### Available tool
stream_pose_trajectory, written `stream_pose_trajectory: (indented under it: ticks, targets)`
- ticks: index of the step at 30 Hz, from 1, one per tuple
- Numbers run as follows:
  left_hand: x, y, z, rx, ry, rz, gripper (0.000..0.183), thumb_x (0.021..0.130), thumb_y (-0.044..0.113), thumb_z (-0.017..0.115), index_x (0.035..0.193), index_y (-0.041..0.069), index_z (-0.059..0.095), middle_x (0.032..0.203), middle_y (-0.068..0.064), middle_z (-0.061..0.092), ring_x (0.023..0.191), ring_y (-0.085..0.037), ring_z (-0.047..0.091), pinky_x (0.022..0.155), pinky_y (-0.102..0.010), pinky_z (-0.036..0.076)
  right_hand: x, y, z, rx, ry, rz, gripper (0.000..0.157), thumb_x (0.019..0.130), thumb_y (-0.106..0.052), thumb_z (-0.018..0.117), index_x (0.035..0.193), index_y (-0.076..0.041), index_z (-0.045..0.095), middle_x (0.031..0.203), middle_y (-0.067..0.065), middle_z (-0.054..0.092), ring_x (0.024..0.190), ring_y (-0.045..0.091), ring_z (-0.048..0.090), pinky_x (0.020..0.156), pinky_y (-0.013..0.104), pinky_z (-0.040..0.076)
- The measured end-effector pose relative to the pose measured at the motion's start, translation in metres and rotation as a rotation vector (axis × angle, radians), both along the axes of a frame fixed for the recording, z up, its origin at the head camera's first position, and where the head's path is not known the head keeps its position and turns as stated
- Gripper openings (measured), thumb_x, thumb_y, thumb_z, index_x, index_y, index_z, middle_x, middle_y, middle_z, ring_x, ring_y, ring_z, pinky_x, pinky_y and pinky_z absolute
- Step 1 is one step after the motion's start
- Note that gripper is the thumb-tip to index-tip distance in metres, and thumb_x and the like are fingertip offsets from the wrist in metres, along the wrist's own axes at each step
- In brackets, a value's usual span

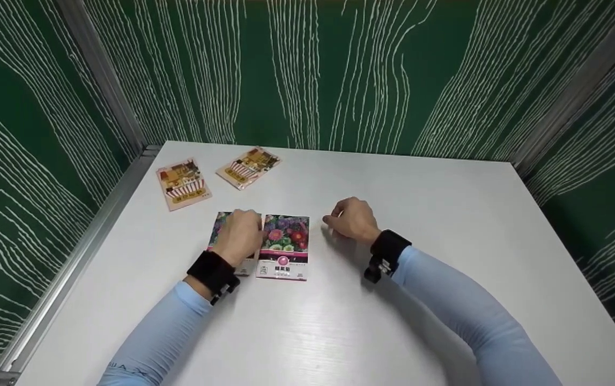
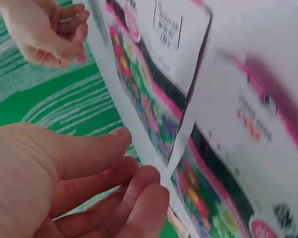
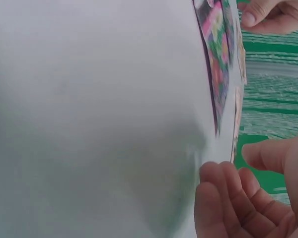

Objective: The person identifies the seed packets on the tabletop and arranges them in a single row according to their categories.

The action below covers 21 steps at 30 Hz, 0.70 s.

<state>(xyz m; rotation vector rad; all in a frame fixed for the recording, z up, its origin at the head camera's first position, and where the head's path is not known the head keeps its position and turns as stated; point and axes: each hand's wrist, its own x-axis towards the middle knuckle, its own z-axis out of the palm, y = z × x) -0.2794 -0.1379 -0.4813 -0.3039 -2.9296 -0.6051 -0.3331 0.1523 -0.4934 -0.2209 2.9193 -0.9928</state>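
place: booth-like work enclosure | white table [image 1: 312,327] | green white-streaked walls [image 1: 361,75], three sides | metal corner posts [image 1: 105,69]

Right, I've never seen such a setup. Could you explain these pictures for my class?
There's no machine: these are a person's bare left hand and right hand. The wide picture comes from a camera worn on the head, looking down. The two close-ups come from cameras worn on each wrist, at the black wristbands. On the white table lie a left flower packet and a right flower packet, side by side; farther back are two pinkish packets. The left hand is over the left flower packet; whether it touches, I can't tell. The right hand is beside the right flower packet, and neither grips anything.
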Motion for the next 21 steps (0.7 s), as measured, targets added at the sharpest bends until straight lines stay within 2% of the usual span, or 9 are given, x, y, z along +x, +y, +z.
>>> stream_pose_trajectory:
  ticks: [2,5,10,14,17,21]
  targets:
    - [-0.002,-0.004,0.002,-0.001,0.023,0.008,0.014,0.1,0.015,0.084,0.091,0.004,0.086,0.095,-0.017,0.086,0.089,-0.04,0.082,0.08,-0.055,0.065,-0.002,0.006,0.003,0.003,0.011,-0.01,0.025,0.098,-0.032,0.08,0.088,-0.01,0.082,0.071,0.0,0.076,0.072,0.016,0.066,0.073,0.031,0.05]
    - [-0.006,-0.01,0.005,0.014,0.059,0.025,0.013,0.1,0.016,0.083,0.095,0.005,0.087,0.098,-0.017,0.086,0.093,-0.041,0.082,0.083,-0.057,0.065,-0.004,0.013,0.008,-0.009,-0.002,-0.024,0.02,0.098,-0.028,0.078,0.093,-0.009,0.082,0.077,0.002,0.077,0.073,0.017,0.067,0.069,0.029,0.047]
    - [-0.011,-0.021,0.007,0.026,0.093,0.079,0.02,0.1,0.022,0.081,0.105,0.003,0.086,0.103,-0.019,0.085,0.096,-0.043,0.081,0.082,-0.057,0.065,-0.003,0.021,0.014,-0.005,0.007,-0.051,0.019,0.096,-0.026,0.078,0.099,-0.008,0.082,0.094,0.008,0.081,0.086,0.023,0.068,0.076,0.034,0.051]
    - [-0.017,-0.032,0.007,0.031,0.1,0.136,0.037,0.1,0.031,0.08,0.121,0.0,0.082,0.117,-0.025,0.081,0.108,-0.048,0.075,0.083,-0.062,0.065,-0.002,0.024,0.015,0.015,0.008,-0.061,0.029,0.095,-0.03,0.078,0.113,-0.007,0.081,0.117,0.015,0.082,0.107,0.033,0.074,0.095,0.046,0.057]
    - [-0.024,-0.041,0.007,0.052,0.105,0.178,0.047,0.101,0.036,0.078,0.13,-0.002,0.078,0.131,-0.03,0.076,0.125,-0.051,0.067,0.091,-0.066,0.064,-0.001,0.025,0.015,0.016,-0.006,-0.063,0.044,0.096,-0.035,0.079,0.127,-0.004,0.078,0.134,0.019,0.079,0.125,0.039,0.073,0.11,0.055,0.056]
    - [-0.035,-0.055,0.007,0.043,0.123,0.24,0.058,0.102,0.039,0.077,0.139,-0.004,0.072,0.147,-0.033,0.067,0.14,-0.055,0.058,0.102,-0.071,0.059,0.002,0.027,0.013,0.001,-0.016,-0.073,0.059,0.097,-0.043,0.081,0.14,-0.003,0.072,0.146,0.02,0.074,0.133,0.041,0.07,0.116,0.057,0.053]
